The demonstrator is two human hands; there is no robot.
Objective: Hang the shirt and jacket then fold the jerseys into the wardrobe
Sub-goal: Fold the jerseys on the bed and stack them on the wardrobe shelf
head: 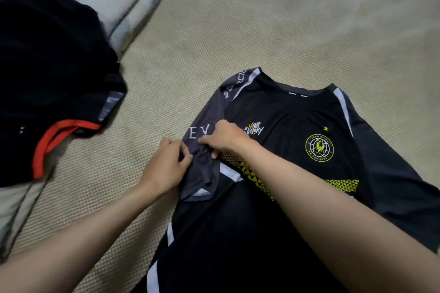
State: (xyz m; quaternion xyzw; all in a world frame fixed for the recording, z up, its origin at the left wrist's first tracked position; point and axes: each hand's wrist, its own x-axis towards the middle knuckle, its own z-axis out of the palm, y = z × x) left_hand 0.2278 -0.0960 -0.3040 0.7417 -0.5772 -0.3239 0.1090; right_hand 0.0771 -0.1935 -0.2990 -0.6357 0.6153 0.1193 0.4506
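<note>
Both hands' fingers, left [166,164] and right [226,137], pinch jersey [297,140] sleeve edge; bare mat [238,31] beyond.

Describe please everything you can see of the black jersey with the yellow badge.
The jersey lies front up, spread flat on a beige woven surface. It looks like thin, smooth sports fabric: black body, grey sleeves, white stripes, a band of yellow triangles, a round yellow badge with a star above it. The left hand and right hand both pinch one grey sleeve, folded in over the chest.
</note>
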